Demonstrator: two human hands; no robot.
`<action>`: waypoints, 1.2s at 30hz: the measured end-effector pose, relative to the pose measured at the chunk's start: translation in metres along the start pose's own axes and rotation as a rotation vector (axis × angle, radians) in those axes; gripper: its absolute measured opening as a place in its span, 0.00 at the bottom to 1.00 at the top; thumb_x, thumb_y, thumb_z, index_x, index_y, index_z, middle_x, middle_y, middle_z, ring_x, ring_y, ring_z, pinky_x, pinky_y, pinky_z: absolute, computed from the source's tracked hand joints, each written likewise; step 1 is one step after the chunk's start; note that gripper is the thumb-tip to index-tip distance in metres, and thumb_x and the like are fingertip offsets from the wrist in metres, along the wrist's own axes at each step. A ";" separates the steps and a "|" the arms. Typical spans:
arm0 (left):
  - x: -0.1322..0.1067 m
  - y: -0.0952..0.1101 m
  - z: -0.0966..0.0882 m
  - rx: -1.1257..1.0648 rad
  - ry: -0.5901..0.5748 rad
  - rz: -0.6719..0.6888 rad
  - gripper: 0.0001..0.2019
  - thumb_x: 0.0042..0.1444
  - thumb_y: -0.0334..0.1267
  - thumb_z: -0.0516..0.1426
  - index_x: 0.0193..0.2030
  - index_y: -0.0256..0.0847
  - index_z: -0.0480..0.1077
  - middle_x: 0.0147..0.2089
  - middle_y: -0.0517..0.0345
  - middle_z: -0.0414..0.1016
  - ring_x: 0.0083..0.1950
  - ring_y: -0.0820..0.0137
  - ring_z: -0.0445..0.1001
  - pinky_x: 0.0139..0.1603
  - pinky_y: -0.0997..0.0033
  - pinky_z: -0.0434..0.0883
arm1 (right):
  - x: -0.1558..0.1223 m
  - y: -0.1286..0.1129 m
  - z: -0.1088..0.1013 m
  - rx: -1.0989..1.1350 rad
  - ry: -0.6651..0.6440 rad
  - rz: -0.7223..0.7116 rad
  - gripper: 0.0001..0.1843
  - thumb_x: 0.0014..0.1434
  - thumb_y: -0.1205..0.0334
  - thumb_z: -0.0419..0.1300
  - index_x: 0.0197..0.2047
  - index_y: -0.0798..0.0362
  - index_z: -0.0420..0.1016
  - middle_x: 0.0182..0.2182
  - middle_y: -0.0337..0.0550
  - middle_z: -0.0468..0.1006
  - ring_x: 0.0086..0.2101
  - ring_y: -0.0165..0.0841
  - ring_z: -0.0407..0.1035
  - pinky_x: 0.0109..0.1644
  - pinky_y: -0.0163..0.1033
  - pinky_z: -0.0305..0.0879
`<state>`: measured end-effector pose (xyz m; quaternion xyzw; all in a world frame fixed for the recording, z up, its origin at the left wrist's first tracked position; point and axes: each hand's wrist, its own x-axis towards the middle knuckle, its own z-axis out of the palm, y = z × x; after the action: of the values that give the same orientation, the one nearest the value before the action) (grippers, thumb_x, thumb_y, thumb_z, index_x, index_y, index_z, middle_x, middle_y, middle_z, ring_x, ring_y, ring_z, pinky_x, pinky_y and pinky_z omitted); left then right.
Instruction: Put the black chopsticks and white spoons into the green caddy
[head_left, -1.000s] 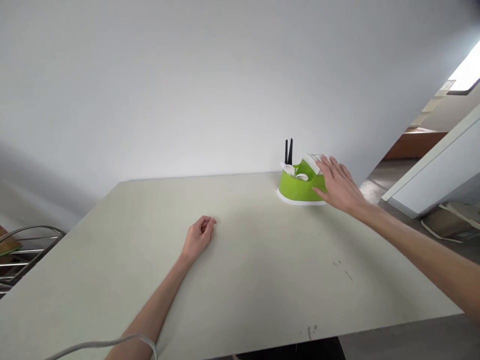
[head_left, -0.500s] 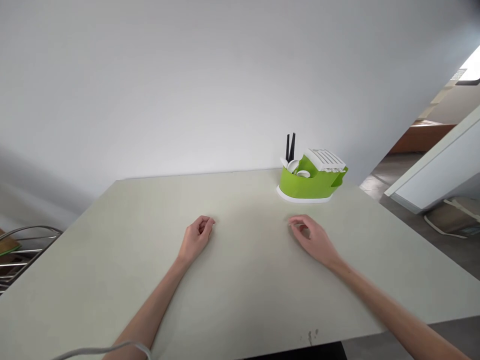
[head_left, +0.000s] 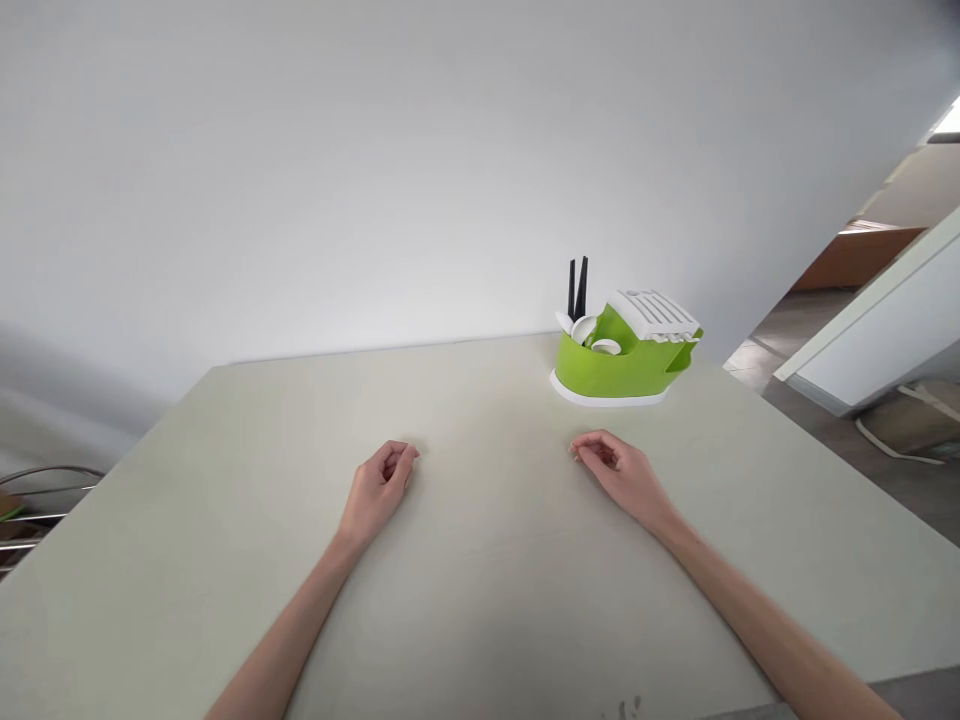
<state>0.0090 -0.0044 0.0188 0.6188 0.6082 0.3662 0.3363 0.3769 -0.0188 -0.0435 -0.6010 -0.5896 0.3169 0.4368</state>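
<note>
My left hand (head_left: 381, 482) rests on its side on the pale table (head_left: 480, 560), fingers curled in and thumb against them, with nothing seen in it. Across from it, my right hand (head_left: 616, 472) lies likewise, loosely closed, thumb near the fingertips and nothing visible inside. A bare stretch of tabletop separates the two. Just beyond my right hand stands a green cutlery holder (head_left: 611, 372) with a white base and a white slotted top. White spoons (head_left: 583, 329) and black chopstick-like handles (head_left: 581, 290) stick out of its left side.
A plain light wall (head_left: 420, 180) rises behind the table's back edge. Past the left edge is a metal rack (head_left: 52, 517). To the right, beyond the table, are a white panel (head_left: 892, 320) and a cushioned seat (head_left: 911, 420). Dark marks (head_left: 630, 706) spot the near edge.
The view has shifted slightly. My right fingers have drawn closer to the thumb, narrowing the gap. My left hand appears a little lower and further left. The grey cable at lower left has left view.
</note>
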 end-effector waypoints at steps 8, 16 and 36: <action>0.001 -0.002 -0.001 0.015 0.003 -0.002 0.22 0.64 0.62 0.55 0.37 0.43 0.71 0.23 0.67 0.58 0.25 0.73 0.56 0.27 0.72 0.56 | 0.000 0.000 0.002 -0.030 0.002 -0.031 0.15 0.67 0.47 0.58 0.42 0.45 0.81 0.41 0.45 0.85 0.37 0.42 0.77 0.38 0.45 0.73; 0.000 0.001 -0.002 -0.004 -0.002 0.002 0.21 0.64 0.61 0.55 0.37 0.43 0.71 0.23 0.66 0.58 0.24 0.73 0.54 0.26 0.72 0.55 | 0.019 -0.058 -0.020 -0.283 0.187 -0.380 0.12 0.70 0.51 0.54 0.46 0.46 0.77 0.42 0.46 0.84 0.41 0.42 0.76 0.47 0.48 0.73; 0.001 -0.009 -0.005 0.009 -0.020 0.011 0.22 0.65 0.62 0.53 0.38 0.43 0.69 0.24 0.67 0.57 0.26 0.72 0.54 0.28 0.71 0.55 | 0.111 -0.094 -0.035 -1.203 0.271 -0.602 0.32 0.62 0.68 0.54 0.70 0.58 0.67 0.51 0.61 0.72 0.55 0.55 0.62 0.67 0.68 0.51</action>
<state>-0.0002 -0.0035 0.0136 0.6274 0.6031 0.3589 0.3375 0.3792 0.0785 0.0705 -0.5835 -0.7445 -0.2788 0.1661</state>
